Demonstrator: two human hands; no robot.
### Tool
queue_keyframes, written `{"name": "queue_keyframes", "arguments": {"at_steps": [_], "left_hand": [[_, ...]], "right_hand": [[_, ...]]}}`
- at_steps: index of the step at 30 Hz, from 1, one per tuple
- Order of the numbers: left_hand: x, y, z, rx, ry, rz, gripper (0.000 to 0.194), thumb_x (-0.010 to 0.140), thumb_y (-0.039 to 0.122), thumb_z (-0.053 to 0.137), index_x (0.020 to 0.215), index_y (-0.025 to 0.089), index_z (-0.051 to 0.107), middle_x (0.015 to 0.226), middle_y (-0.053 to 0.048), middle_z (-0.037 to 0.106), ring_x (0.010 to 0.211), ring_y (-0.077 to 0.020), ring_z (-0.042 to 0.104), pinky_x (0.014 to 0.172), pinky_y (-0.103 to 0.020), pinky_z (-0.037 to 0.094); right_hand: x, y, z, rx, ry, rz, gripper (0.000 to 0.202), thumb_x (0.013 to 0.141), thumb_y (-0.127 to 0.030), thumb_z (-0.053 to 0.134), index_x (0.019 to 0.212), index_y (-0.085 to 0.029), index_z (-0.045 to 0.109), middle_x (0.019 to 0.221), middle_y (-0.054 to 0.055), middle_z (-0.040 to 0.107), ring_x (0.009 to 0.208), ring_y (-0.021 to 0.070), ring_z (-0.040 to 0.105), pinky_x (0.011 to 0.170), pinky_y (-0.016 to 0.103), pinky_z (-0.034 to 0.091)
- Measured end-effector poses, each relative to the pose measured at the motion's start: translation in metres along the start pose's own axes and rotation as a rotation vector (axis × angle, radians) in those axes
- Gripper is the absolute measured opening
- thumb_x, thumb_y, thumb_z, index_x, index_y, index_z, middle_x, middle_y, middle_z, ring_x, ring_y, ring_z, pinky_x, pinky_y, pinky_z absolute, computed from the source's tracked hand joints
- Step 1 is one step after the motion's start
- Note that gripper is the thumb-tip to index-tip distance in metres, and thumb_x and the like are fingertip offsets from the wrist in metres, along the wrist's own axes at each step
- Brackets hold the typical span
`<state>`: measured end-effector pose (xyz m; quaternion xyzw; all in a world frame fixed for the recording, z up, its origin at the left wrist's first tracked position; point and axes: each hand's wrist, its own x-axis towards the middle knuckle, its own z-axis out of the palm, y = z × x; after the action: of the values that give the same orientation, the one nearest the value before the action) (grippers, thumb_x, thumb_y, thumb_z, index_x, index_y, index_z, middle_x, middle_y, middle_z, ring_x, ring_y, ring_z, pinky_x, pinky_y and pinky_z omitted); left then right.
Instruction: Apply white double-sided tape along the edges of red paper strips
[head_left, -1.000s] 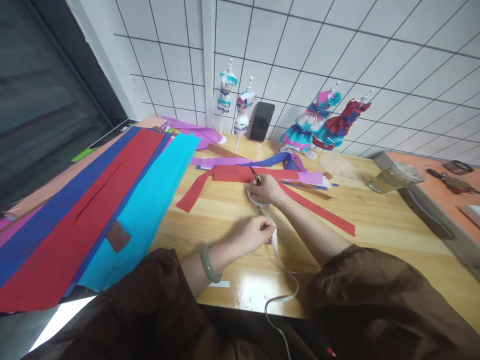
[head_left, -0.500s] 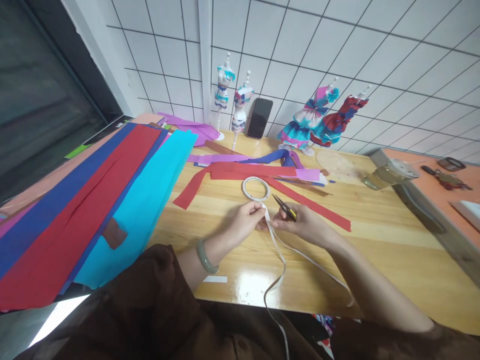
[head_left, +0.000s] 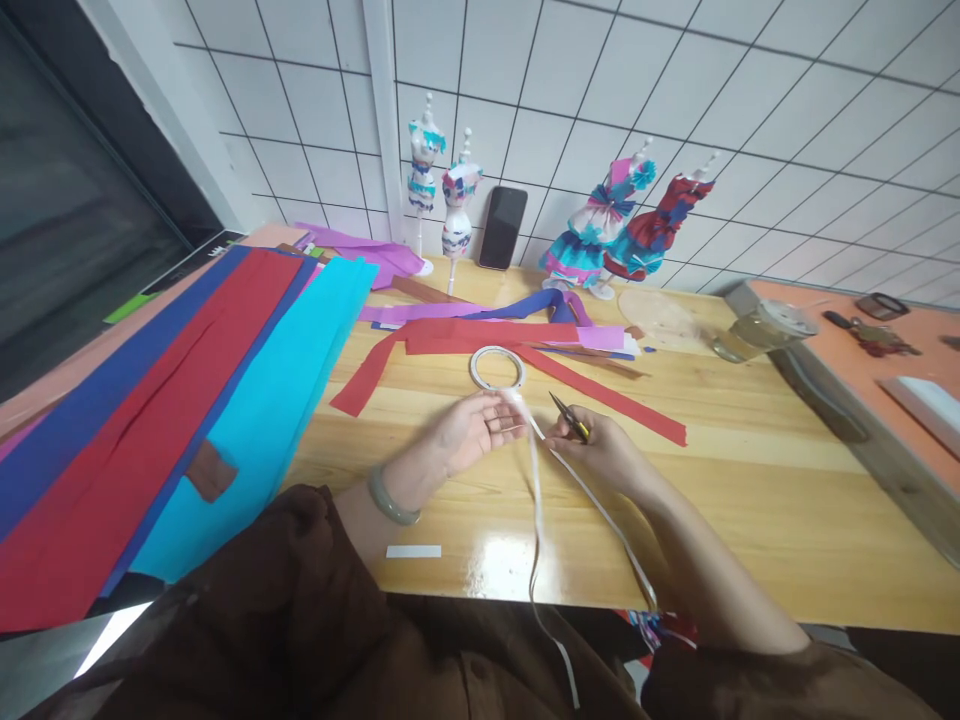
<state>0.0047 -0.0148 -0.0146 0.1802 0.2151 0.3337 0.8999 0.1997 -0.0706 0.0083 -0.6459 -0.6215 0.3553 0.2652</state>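
My left hand [head_left: 478, 432] is palm up, its fingers apart and loosely curled beside a narrow white tape strip [head_left: 535, 500]. The strip starts near a ring-shaped tape roll [head_left: 474, 371] lying on the table and hangs over the front edge. My right hand [head_left: 600, 450] is closed round small snips [head_left: 576, 424] with dark pointed blades and a bit of yellow, pointing up and left. Its thumb and forefinger also pinch a second thin length of strip [head_left: 611, 523] that trails down to the right. Whether the two lengths are joined is unclear.
Red crepe strips [head_left: 491, 336] lie behind the roll. Wide red, blue and turquoise sheets [head_left: 300, 370] cover the left side. Small dress forms [head_left: 455, 215], a phone [head_left: 502, 228] and dressed figures [head_left: 592, 240] stand by the wall. A glass cup [head_left: 761, 332] is at right.
My left hand has loosened from its pinch on the strip and opened. The trailing length by my right hand is drawn straighter. The view has shifted slightly.
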Motion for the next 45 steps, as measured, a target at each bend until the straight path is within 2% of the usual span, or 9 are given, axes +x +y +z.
{"name": "queue_keyframes", "arguments": {"at_steps": [4, 11, 14, 17, 26, 33, 39, 42, 45], "left_hand": [[0.001, 0.005, 0.000, 0.014, 0.015, -0.026, 0.021, 0.080, 0.025, 0.049, 0.087, 0.008, 0.059, 0.090, -0.014, 0.064, 0.088, -0.0200, 0.062, 0.088, -0.037, 0.045], [0.000, -0.002, 0.004, 0.218, 0.061, -0.149, 0.040, 0.079, 0.047, 0.049, 0.085, 0.008, 0.060, 0.085, -0.014, 0.065, 0.075, -0.0175, 0.064, 0.070, -0.030, 0.051], [-0.001, -0.004, 0.005, 0.175, 0.075, -0.176, 0.033, 0.082, 0.040, 0.048, 0.086, 0.009, 0.060, 0.082, -0.012, 0.065, 0.073, -0.0157, 0.063, 0.070, -0.028, 0.051], [-0.001, -0.005, 0.005, 0.143, 0.057, -0.124, 0.026, 0.083, 0.032, 0.049, 0.084, 0.009, 0.059, 0.082, -0.011, 0.064, 0.074, -0.0140, 0.063, 0.071, -0.025, 0.051], [0.002, 0.001, 0.006, 0.081, 0.076, -0.108, 0.027, 0.084, 0.033, 0.047, 0.082, 0.009, 0.058, 0.085, -0.011, 0.065, 0.081, -0.0166, 0.063, 0.077, -0.029, 0.050], [0.002, -0.003, 0.001, 0.122, 0.053, -0.081, 0.009, 0.081, 0.018, 0.052, 0.083, 0.011, 0.058, 0.081, -0.007, 0.065, 0.070, -0.0108, 0.062, 0.071, -0.024, 0.050], [0.000, -0.004, 0.000, 0.155, 0.014, -0.061, 0.006, 0.079, 0.010, 0.052, 0.082, 0.010, 0.057, 0.089, -0.012, 0.065, 0.077, -0.0134, 0.063, 0.076, -0.025, 0.048], [0.001, -0.005, -0.003, 0.156, -0.012, -0.015, 0.007, 0.079, 0.011, 0.052, 0.082, 0.009, 0.057, 0.090, -0.013, 0.065, 0.084, -0.0168, 0.062, 0.080, -0.028, 0.048], [0.002, -0.006, -0.004, 0.146, -0.018, 0.031, 0.006, 0.079, 0.009, 0.051, 0.081, 0.009, 0.057, 0.088, -0.012, 0.065, 0.087, -0.0186, 0.062, 0.084, -0.032, 0.047]], "right_hand": [[0.001, 0.002, 0.005, 0.037, -0.013, 0.015, 0.018, 0.069, -0.032, 0.058, 0.072, -0.020, 0.045, 0.067, -0.002, 0.054, 0.060, 0.0130, 0.050, 0.054, 0.024, 0.038], [-0.012, -0.003, 0.002, -0.001, 0.011, -0.008, 0.013, 0.072, -0.031, 0.055, 0.074, -0.020, 0.049, 0.067, -0.002, 0.054, 0.058, 0.0120, 0.048, 0.054, 0.024, 0.038], [-0.019, -0.004, -0.003, -0.043, -0.013, -0.044, 0.013, 0.072, -0.032, 0.057, 0.073, -0.020, 0.051, 0.068, -0.001, 0.055, 0.062, 0.0131, 0.049, 0.057, 0.025, 0.040], [-0.023, -0.001, -0.006, -0.059, -0.019, -0.049, 0.013, 0.072, -0.032, 0.057, 0.071, -0.020, 0.051, 0.068, 0.000, 0.054, 0.064, 0.0138, 0.049, 0.058, 0.026, 0.040], [-0.029, 0.006, -0.001, -0.025, 0.000, 0.026, 0.009, 0.070, -0.028, 0.055, 0.071, -0.020, 0.050, 0.064, -0.001, 0.052, 0.060, 0.0139, 0.047, 0.055, 0.025, 0.039], [-0.040, 0.001, 0.003, -0.042, 0.011, -0.004, 0.007, 0.073, -0.027, 0.052, 0.072, -0.020, 0.052, 0.066, -0.001, 0.054, 0.060, 0.0134, 0.047, 0.055, 0.025, 0.037], [-0.044, 0.001, 0.003, -0.051, 0.012, 0.015, 0.009, 0.076, -0.029, 0.051, 0.072, -0.020, 0.051, 0.064, -0.002, 0.053, 0.060, 0.0133, 0.048, 0.054, 0.025, 0.037], [-0.042, -0.001, 0.002, 0.006, 0.027, 0.040, 0.015, 0.075, -0.034, 0.054, 0.071, -0.020, 0.050, 0.064, -0.001, 0.055, 0.061, 0.0147, 0.051, 0.057, 0.027, 0.040], [-0.040, -0.003, 0.000, 0.190, 0.007, 0.081, 0.023, 0.075, -0.041, 0.056, 0.071, -0.021, 0.046, 0.063, 0.001, 0.060, 0.062, 0.0167, 0.057, 0.063, 0.030, 0.044]]}}
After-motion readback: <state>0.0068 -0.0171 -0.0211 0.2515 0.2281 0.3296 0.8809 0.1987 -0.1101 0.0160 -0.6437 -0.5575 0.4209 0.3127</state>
